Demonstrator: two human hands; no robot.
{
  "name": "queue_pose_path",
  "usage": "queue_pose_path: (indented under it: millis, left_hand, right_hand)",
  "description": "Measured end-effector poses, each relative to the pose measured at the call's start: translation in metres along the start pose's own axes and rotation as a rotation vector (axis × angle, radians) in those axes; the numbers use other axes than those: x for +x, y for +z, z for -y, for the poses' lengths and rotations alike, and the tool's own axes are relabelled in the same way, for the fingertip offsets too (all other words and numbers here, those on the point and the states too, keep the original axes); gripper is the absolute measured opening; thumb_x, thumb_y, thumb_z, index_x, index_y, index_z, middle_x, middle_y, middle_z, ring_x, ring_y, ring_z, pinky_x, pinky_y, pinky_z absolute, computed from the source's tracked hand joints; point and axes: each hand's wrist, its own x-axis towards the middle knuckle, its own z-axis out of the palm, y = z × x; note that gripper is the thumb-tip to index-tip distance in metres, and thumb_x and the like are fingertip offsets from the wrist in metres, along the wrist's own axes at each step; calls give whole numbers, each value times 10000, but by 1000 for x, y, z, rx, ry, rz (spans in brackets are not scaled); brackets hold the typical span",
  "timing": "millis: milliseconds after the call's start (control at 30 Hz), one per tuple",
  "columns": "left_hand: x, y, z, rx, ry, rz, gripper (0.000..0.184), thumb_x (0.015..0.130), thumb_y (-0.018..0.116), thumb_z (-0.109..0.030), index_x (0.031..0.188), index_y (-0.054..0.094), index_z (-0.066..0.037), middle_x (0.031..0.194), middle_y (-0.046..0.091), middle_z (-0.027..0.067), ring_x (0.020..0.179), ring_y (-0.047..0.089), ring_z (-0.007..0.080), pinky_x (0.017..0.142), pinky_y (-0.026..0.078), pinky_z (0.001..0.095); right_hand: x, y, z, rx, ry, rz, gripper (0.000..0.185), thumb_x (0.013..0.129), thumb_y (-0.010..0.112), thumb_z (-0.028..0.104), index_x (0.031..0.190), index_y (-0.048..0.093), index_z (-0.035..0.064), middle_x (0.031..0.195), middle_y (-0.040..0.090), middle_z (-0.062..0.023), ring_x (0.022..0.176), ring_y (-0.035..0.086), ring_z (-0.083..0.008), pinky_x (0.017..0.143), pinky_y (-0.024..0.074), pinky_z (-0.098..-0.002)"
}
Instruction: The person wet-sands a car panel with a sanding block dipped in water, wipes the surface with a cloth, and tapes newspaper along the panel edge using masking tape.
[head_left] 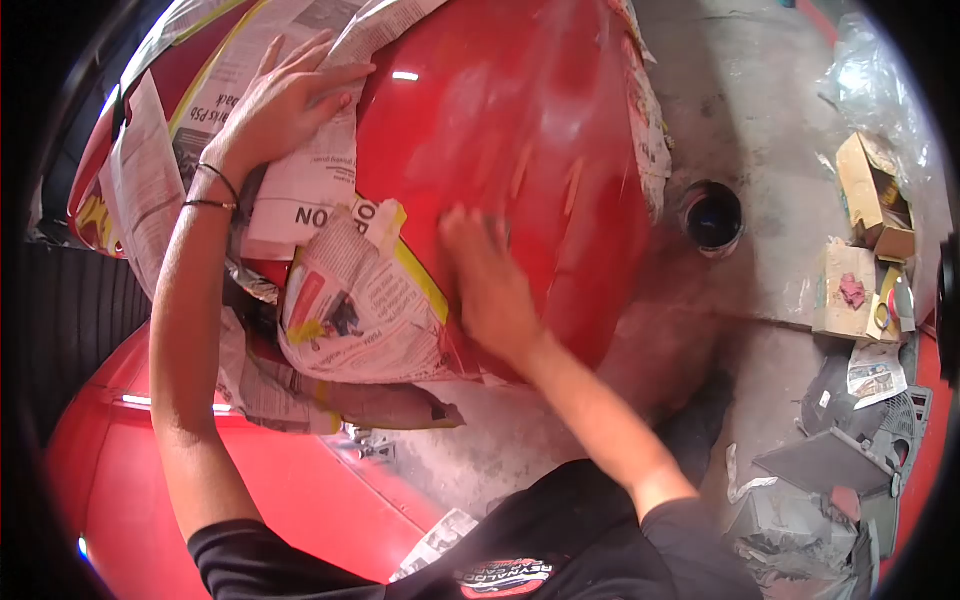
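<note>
A glossy red car body panel fills the middle of the view, with pale streaks and light smears on its surface. Newspaper masking covers its left side, edged in places with yellow tape. My left hand lies on the newspaper with fingers spread, fingertips reaching the panel's edge. On the lower part of the red surface, my right hand is blurred by motion, its fingers curled down. A small dark edge shows beside those fingers; what it belongs to is too blurred to name.
A dark round bucket stands on the concrete floor to the right. Beyond it lie an open cardboard box, tape rolls, clear plastic sheeting and scattered grey parts. Another red panel is at lower left.
</note>
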Motion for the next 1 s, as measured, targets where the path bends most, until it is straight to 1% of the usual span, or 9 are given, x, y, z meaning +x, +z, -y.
queue_pose_path:
  millis: [67, 167, 267, 333, 433, 600, 733, 833, 1000]
  left_hand:
    - [-2, 4, 1, 5, -42, 3, 460, 1129, 554, -326, 1579, 641, -280, 1753, 424, 189, 1667, 325, 343, 1390, 65, 560]
    - [-1, -1, 0, -41, -11, -40, 448, 1089, 616, -297, 1532, 679, -275, 1597, 595, 201, 1634, 377, 348, 1381, 122, 597]
    - [-2, -9, -5, -71, -12, -60, 438, 1079, 628, -276, 1511, 696, -268, 1605, 591, 192, 1628, 387, 344, 1376, 136, 602]
    - [1, -9, -5, -71, -29, -35, 438, 1069, 644, -268, 1503, 703, -261, 1618, 583, 182, 1627, 391, 341, 1372, 146, 604]
    - [6, -19, -8, -103, -56, -7, 428, 1050, 677, -262, 1475, 728, -255, 1632, 575, 159, 1625, 399, 322, 1375, 157, 600]
    - [12, -27, -12, -113, -106, 34, 403, 1041, 695, -266, 1438, 757, -252, 1628, 584, 134, 1624, 405, 295, 1380, 159, 595]
    - [15, -30, -13, -117, -119, 62, 401, 1040, 697, -263, 1436, 757, -252, 1622, 588, 126, 1617, 415, 301, 1379, 167, 592]
    - [17, -32, -12, -112, -93, 57, 405, 1038, 698, -263, 1439, 753, -253, 1614, 592, 122, 1611, 422, 309, 1376, 171, 591]
    - [6, -19, -4, -59, -22, 2, 418, 1052, 674, -264, 1466, 731, -267, 1629, 579, 133, 1608, 421, 321, 1374, 166, 593]
  right_hand:
    - [62, 4, -52, 76, 128, -74, 589, 1006, 497, -27, 1595, 501, -35, 1629, 519, -314, 1475, 527, -525, 1260, 410, -588]
    - [80, 1, -65, 39, 125, -86, 576, 1012, 481, -32, 1588, 487, -45, 1634, 492, -337, 1485, 493, -544, 1252, 412, -581]
    - [2, -18, 15, -30, 63, 220, 668, 981, 528, 8, 1643, 454, -35, 1699, 424, -319, 1578, 417, -504, 1337, 278, -599]
    - [-25, -9, 9, 30, -30, 250, 637, 1019, 510, 46, 1650, 457, -21, 1677, 484, -278, 1553, 475, -471, 1315, 328, -605]
    - [61, -18, -53, 98, 7, 66, 578, 1052, 467, 46, 1626, 493, -21, 1648, 526, -271, 1537, 485, -486, 1286, 372, -615]
    - [180, -14, -157, 135, 143, 90, 644, 1050, 434, 6, 1692, 383, -7, 1703, 434, -297, 1579, 400, -513, 1324, 307, -575]
    - [53, -23, -41, 218, 84, 255, 643, 1012, 486, 1, 1655, 495, 23, 1735, 414, -260, 1650, 323, -455, 1350, 267, -548]
    - [24, -21, -51, 55, -201, 298, 571, 1052, 502, 31, 1623, 521, 36, 1698, 478, -216, 1564, 464, -462, 1314, 341, -604]
    - [174, -11, -149, 117, 201, 43, 571, 1022, 504, 15, 1591, 538, 55, 1661, 496, -274, 1508, 489, -510, 1262, 409, -567]
